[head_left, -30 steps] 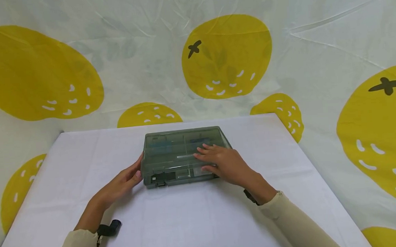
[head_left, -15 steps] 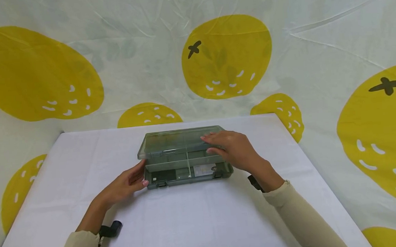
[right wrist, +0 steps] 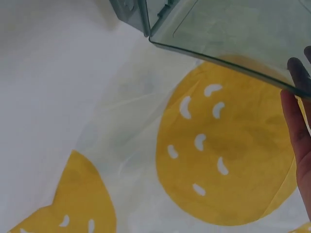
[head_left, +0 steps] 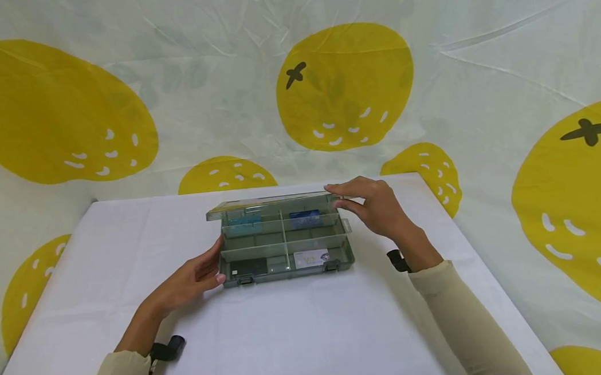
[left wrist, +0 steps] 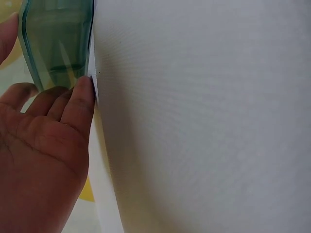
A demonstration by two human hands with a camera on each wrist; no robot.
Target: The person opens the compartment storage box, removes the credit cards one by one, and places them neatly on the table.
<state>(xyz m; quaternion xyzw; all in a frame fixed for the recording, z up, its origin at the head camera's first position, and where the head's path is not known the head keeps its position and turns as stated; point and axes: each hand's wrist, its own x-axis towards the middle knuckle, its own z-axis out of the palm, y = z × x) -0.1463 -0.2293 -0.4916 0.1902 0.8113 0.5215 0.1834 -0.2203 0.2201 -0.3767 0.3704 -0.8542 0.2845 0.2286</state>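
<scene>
Box [head_left: 287, 275] up toward the tabletop's [head_left: 299, 336] far edge, lid [head_left: 272, 201] raised, right hand [head_left: 374, 203] pinching the lid's right end, left hand [head_left: 187, 280] loosely spread, touching the box's left side

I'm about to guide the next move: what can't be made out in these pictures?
Head: print on the white card, too small.
Head: what the dark item is, too small and dark.
Head: some fingertips of the left hand, hidden by the box.
Right wrist: most of the right hand, cut by the right edge.

Glossy plastic box [head_left: 287, 276], matt woven cloth [head_left: 289, 337].
</scene>
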